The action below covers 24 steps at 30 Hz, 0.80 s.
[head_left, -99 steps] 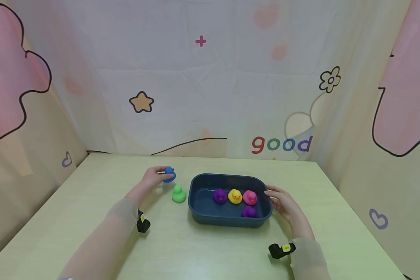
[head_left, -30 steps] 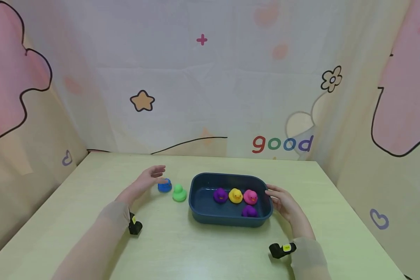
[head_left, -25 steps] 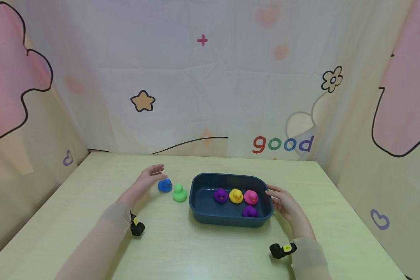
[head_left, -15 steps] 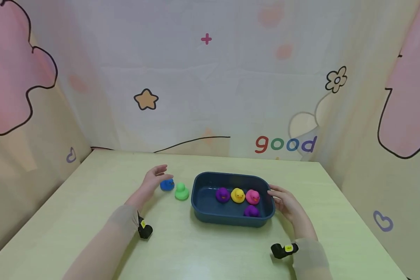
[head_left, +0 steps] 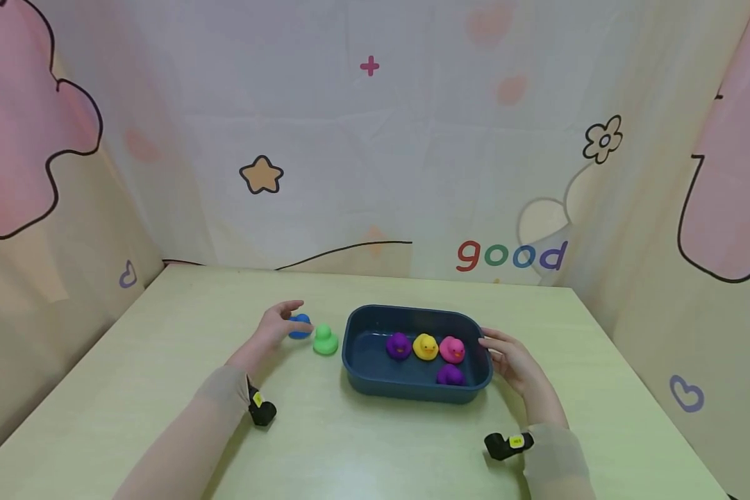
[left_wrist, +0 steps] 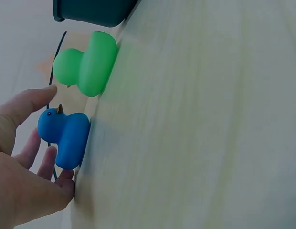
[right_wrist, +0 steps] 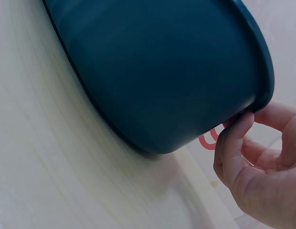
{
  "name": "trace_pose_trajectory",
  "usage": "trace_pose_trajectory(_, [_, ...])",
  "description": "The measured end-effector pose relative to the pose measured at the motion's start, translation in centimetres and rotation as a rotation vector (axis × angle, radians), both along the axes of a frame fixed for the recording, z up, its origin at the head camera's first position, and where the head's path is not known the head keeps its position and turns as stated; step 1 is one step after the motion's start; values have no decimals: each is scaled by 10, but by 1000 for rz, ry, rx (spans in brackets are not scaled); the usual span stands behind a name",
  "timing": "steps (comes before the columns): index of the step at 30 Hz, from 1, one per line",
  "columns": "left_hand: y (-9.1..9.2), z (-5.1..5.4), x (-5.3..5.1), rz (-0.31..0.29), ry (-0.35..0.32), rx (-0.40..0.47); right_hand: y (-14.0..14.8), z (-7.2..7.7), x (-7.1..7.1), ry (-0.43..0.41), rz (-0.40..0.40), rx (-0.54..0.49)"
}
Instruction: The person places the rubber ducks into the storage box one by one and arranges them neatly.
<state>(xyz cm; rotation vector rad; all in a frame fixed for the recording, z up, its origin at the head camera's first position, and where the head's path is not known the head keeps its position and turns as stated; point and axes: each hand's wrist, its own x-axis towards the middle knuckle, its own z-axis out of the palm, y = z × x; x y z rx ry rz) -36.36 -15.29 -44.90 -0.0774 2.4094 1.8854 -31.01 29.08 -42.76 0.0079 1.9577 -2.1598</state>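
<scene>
My left hand [head_left: 273, 328] is around a blue rubber duck [left_wrist: 71, 140] on the table, thumb on one side and loosely bent fingers on the other. Gaps show between hand and duck in the left wrist view. Just to its right sits a green rubber duck [head_left: 325, 341]. My right hand [right_wrist: 262, 162] holds the right end of a dark blue plastic box [head_left: 406, 390] by its rim, thumb and fingers on either side. Inside the box are a purple duck [head_left: 398, 346], a yellow duck [head_left: 426, 347], a pink duck [head_left: 453, 350] and a second purple duck [head_left: 451, 375].
The pale wooden table [head_left: 375, 451] runs back to a printed cloth [head_left: 325, 125], which also hangs at both sides. The box's left wall stands close beside the green duck. Each wrist carries a small black camera [head_left: 262, 407].
The left hand set the blue duck down beside the green one and let go. It drew back a little, then came in around the duck again. The right hand stayed at the box.
</scene>
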Motion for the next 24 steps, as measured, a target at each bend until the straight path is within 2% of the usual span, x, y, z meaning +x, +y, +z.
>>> trace_pose_trajectory(4, [-1, -3, -1, -15, -7, -38, 0, 0, 0, -3, -3, 4])
trace_pose_trajectory(11, [-1, -7, -1, -7, 12, -86, 0, 1, 0, -4, -9, -2])
trace_pose_trajectory(19, [0, -8, 2, -18, 36, -181, 0, -4, -2, 2, -7, 46])
trace_pose_trajectory(24, [1, -10, -1, 1, 44, -186, 1, -3, -3, 3, -19, 40])
